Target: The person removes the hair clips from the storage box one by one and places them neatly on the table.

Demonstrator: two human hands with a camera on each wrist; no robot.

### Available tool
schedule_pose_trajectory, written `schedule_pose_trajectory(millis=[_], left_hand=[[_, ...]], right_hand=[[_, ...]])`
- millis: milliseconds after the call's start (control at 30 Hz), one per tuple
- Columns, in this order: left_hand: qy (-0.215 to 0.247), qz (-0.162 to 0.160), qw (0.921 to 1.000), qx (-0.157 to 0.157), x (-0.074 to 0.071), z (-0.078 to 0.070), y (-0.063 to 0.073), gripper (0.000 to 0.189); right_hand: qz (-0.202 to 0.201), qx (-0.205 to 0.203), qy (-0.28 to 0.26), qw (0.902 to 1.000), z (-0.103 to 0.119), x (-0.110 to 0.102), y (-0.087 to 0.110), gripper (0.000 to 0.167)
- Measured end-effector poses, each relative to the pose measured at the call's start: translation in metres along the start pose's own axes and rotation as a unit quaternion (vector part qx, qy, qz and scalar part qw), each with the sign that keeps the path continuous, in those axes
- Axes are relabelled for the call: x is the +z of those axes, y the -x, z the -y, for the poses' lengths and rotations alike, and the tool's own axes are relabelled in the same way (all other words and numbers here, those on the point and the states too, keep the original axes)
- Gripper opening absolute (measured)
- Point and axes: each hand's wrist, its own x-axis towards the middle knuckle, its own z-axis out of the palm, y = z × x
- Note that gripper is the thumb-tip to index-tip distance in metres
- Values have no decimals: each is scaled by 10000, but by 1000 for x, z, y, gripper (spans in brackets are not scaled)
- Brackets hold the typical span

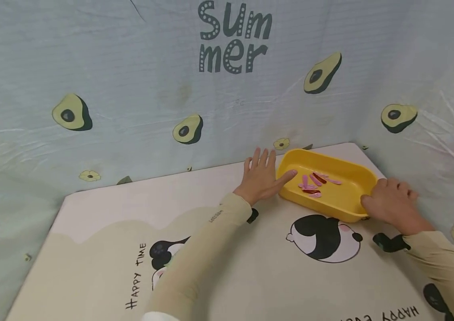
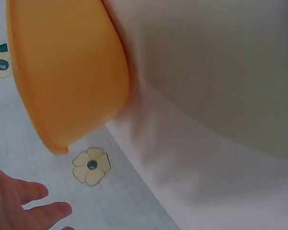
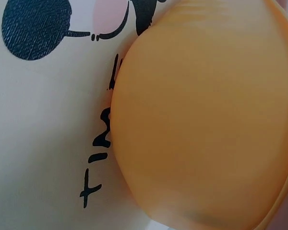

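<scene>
A yellow plastic tray [image 1: 343, 201] lies at the far right of the table. Inside it are several small, slim pink [image 1: 316, 180] and dark red pieces [image 1: 312, 191], too small to name. My left hand [image 1: 259, 177] is at the tray's left end with its fingers spread and its thumb reaching over the rim. In the left wrist view, the fingers of that left hand [image 2: 38, 211] stand apart from the tray wall [image 2: 72, 72]. My right hand [image 1: 393, 203] grips the tray's right end, thumb at the rim. The tray wall [image 3: 201, 120] fills much of the right wrist view.
A pale printed cloth [image 1: 138, 147] with avocados hangs behind the table and on its right side. The tabletop [image 1: 251, 276] has panda drawings and lettering. Its back edge runs just behind the tray.
</scene>
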Motion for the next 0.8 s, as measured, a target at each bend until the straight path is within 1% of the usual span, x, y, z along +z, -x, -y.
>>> schedule_pose_trajectory(millis=[167, 300, 467, 567, 700, 800], left_hand=[[61, 107, 9999, -3, 6, -13, -9, 95], [-21, 173, 9998, -114, 13, -21, -15, 96], [-367, 223, 9979, -491, 19, -24, -18, 93], [-537, 257, 9964, -607, 21, -24, -20, 85], [-824, 295, 9945, -583, 18, -25, -23, 73], [-1106, 301, 9922, -499, 15, -25, -25, 66]], right_hand=[[-47, -12, -15, 10000, 1, 2, -2, 50], [-104, -106, 21, 9999, 0, 2, -2, 49], [-144, -267, 49, 9995, 0, 4, -3, 48], [-205, -324, 41, 9993, -1, 5, -3, 45], [-265, -388, 38, 9989, -3, 5, -4, 43], [-210, -414, 45, 9989, -4, 3, -5, 46]])
